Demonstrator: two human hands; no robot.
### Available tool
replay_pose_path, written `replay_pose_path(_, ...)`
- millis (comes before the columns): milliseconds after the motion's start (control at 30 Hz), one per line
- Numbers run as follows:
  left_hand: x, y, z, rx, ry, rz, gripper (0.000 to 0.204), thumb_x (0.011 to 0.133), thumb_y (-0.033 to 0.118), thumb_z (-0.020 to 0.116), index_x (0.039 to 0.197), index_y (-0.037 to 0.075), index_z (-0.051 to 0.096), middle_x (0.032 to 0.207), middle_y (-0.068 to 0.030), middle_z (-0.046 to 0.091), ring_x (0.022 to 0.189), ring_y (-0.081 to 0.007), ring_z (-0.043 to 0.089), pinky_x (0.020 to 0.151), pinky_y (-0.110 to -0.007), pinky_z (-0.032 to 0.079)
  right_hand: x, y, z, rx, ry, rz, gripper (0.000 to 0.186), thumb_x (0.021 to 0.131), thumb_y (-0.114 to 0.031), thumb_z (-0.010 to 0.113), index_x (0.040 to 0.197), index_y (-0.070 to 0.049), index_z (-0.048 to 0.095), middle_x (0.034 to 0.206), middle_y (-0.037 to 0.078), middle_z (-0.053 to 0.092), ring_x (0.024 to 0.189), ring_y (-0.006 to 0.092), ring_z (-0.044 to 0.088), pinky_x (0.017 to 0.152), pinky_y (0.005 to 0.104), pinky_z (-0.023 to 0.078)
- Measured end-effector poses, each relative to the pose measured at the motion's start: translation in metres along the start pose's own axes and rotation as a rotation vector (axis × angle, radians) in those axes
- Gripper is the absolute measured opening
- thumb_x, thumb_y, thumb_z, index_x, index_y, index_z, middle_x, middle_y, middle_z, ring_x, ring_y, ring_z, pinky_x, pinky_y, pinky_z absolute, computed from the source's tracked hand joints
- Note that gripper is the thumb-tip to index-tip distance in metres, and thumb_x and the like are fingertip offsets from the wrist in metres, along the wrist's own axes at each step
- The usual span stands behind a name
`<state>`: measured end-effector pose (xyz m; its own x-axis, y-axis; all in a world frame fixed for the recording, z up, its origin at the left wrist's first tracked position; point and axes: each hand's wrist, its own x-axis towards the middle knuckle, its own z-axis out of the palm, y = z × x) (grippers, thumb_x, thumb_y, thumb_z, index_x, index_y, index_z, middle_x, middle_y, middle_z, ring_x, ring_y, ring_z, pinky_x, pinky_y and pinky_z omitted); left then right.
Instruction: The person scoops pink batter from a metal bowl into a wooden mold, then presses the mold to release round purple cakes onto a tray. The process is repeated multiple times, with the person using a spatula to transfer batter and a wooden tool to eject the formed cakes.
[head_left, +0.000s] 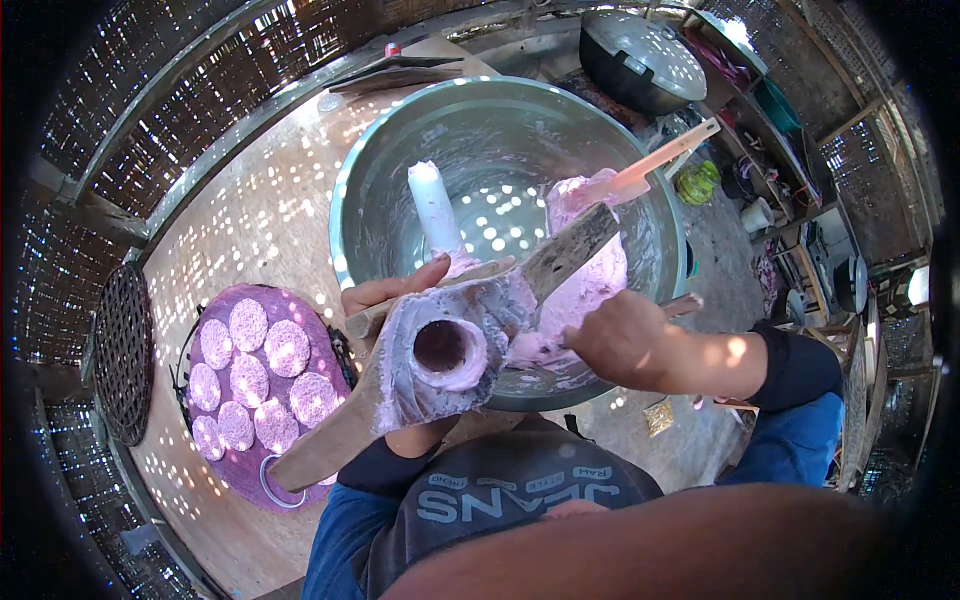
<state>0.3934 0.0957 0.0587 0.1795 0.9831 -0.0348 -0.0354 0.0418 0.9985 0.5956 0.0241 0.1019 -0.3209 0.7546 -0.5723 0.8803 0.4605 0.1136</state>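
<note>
My left hand (385, 295) is wrapped on a wooden press (330, 445) held over the basin, partly hidden behind it. A round tube opening (470, 355) in the press is coated with pale pink paste. My right hand (630, 340) has curled fingers beside a lump of pink dough (585, 280); what they hold, if anything, is hidden. A large grey-green basin (341, 220) contains the dough, an upright white cylinder (432, 205) smeared at its base, and a pink spatula (650, 160) leaning on the far right side.
Several pink discs (249, 379) lie on a round purple tray (245, 480) at left, beside a dark woven tray (120, 355). A black lidded pot (640, 60) stands behind the basin. Cluttered shelves (780, 160) line the right wall.
</note>
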Motion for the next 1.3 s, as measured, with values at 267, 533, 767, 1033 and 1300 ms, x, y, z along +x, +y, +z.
replay_pose_path(267,0.006,0.035,-0.002,-0.137,-0.077,-0.183,0.034,0.073,0.004,0.072,0.102,-0.001,0.056,0.098,-0.0071,0.047,0.083,-0.0103,0.056,0.070,-0.020,0.048,0.014,-0.001,0.010,0.023,0.125,0.005,0.014,0.078,-0.013,0.051,0.082,-0.009,0.064,0.070,0.011,0.064,0.067,0.0266,0.065,0.056,0.0385,0.050)
replay_pose_path(533,0.001,0.003,0.019,0.131,0.132,0.575,0.028,0.071,0.004,0.073,0.095,-0.001,0.060,0.097,-0.0074,0.051,0.083,-0.0104,0.057,0.069,-0.021,0.048,0.009,-0.004,-0.001,-0.033,0.103,-0.023,0.011,0.076,-0.013,0.051,0.080,-0.008,0.061,0.066,0.010,0.062,0.064,0.0259,0.064,0.054,0.0384,0.048)
replay_pose_path(767,0.002,-0.010,0.018,0.062,0.186,0.475,0.030,0.072,0.005,0.072,0.099,-0.002,0.059,0.086,-0.0068,0.056,0.073,-0.0096,0.058,0.062,-0.022,0.049,-0.002,-0.004,-0.014,-0.007,0.006,0.001,0.013,0.076,-0.013,0.054,0.077,-0.009,0.066,0.076,0.010,0.066,0.074,0.0258,0.065,0.063,0.0367,0.050)
replay_pose_path(1033,0.010,-0.031,0.013,0.313,0.102,0.677,0.045,0.067,0.007,0.075,0.108,0.003,0.057,0.095,-0.0061,0.053,0.085,-0.0135,0.055,0.073,-0.026,0.046,-0.005,-0.005,-0.003,0.005,-0.005,0.111,0.013,0.075,-0.013,0.052,0.079,-0.010,0.065,0.074,0.010,0.065,0.072,0.0264,0.064,0.061,0.0374,0.050)
replay_pose_path(1300,0.011,-0.022,0.013,0.112,-0.199,0.582,0.053,0.078,0.010,0.065,0.122,-0.001,0.038,0.109,-0.0152,0.055,0.094,-0.0214,0.058,0.084,-0.032,0.047,-0.080,0.003,-0.017,0.099,0.344,0.387,0.014,0.078,-0.018,0.056,0.084,-0.013,0.067,0.071,0.011,0.064,0.064,0.0264,0.063,0.058,0.0384,0.048)
